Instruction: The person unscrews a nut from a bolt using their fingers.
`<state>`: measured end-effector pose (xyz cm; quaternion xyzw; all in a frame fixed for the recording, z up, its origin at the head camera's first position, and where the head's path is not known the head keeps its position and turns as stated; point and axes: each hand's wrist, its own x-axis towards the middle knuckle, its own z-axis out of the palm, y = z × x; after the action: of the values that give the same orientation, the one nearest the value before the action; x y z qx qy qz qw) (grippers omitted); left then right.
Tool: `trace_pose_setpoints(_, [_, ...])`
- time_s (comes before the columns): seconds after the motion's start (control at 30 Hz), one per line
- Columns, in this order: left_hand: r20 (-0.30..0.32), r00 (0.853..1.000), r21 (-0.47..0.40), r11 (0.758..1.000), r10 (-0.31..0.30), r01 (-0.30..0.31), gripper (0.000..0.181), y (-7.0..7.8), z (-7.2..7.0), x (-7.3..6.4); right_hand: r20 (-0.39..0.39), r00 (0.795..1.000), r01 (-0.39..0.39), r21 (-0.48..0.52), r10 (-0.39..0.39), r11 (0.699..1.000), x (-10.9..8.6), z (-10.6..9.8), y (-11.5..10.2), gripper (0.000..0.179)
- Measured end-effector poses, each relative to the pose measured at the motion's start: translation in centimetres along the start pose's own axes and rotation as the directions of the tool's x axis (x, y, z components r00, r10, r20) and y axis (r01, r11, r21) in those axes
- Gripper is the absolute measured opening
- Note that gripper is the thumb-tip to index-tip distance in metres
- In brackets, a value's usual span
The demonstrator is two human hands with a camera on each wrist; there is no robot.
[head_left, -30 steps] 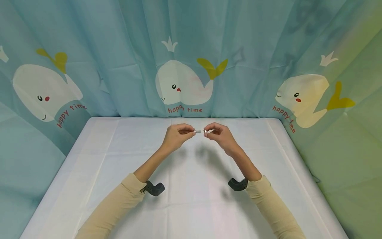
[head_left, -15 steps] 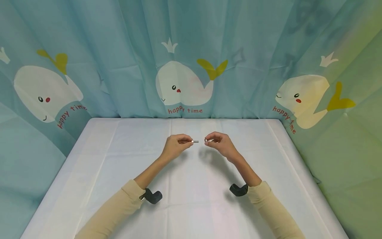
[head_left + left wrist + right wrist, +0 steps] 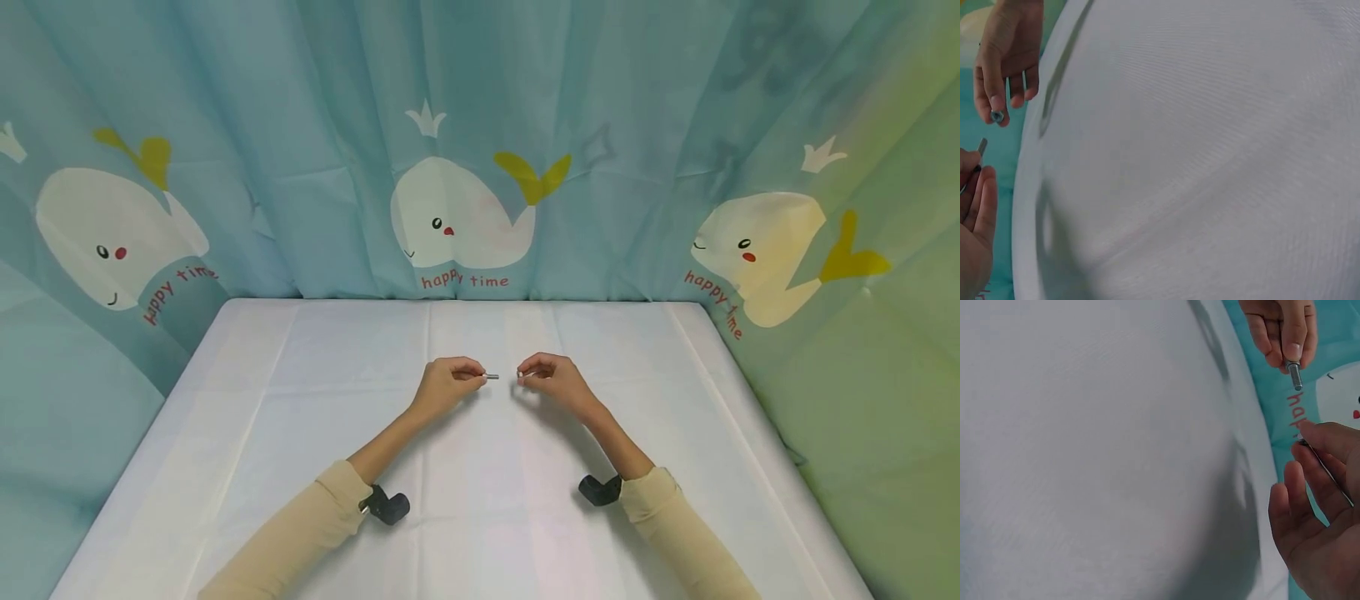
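A small silver bolt (image 3: 492, 377) is pinched between the thumb and fingers of my left hand (image 3: 447, 388), its threaded shank (image 3: 1296, 377) pointing right. Facing it across a narrow gap, my right hand (image 3: 561, 385) pinches a small metal nut (image 3: 997, 117) at its fingertips. Bolt and nut are apart, roughly in line with each other. The fingers of the left hand cover the bolt's head end. In the right wrist view the right thumb and finger hide most of the nut.
Both hands are over a table (image 3: 480, 517) covered with a white cloth. Behind and beside it hangs a blue-green curtain (image 3: 315, 225) with printed whales. Each wrist carries a black camera mount (image 3: 600, 490). Shadows of the hands fall on the cloth.
Both hands have come down and nearer in the head view, keeping their pinch on the bolt and the nut. The gap between the two parts is slightly wider than a second ago.
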<state>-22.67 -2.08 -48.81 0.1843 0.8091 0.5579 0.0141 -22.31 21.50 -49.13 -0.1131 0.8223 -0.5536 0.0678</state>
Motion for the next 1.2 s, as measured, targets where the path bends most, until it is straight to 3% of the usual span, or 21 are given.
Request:
trace_pose_setpoints(0.2, [0.011,1.0,0.033,0.999,0.009,-0.009,0.006,-1.1,0.7,-0.2,-0.017,0.999,-0.037,-0.076,0.036,0.996,-0.1,0.2,0.9,0.017])
trace_pose_setpoints(0.53, [-0.013,0.999,0.088,0.995,0.04,-0.039,0.004,-2.4,1.0,-0.2,-0.018,1.0,-0.012,-0.222,0.008,0.975,0.2,0.6,1.4,0.011])
trace_pose_setpoints(0.83, [-0.019,0.997,0.146,0.986,0.079,-0.075,0.005,-2.8,1.4,0.1,-0.014,0.998,0.059,-0.315,-0.067,0.947,0.0,0.7,1.6,0.01])
trace_pose_setpoints(1.2, [-0.005,0.997,0.165,0.984,0.076,-0.074,0.003,-2.9,1.4,0.3,-0.034,0.996,0.06,-0.395,-0.08,0.917,0.1,1.1,1.5,0.01])
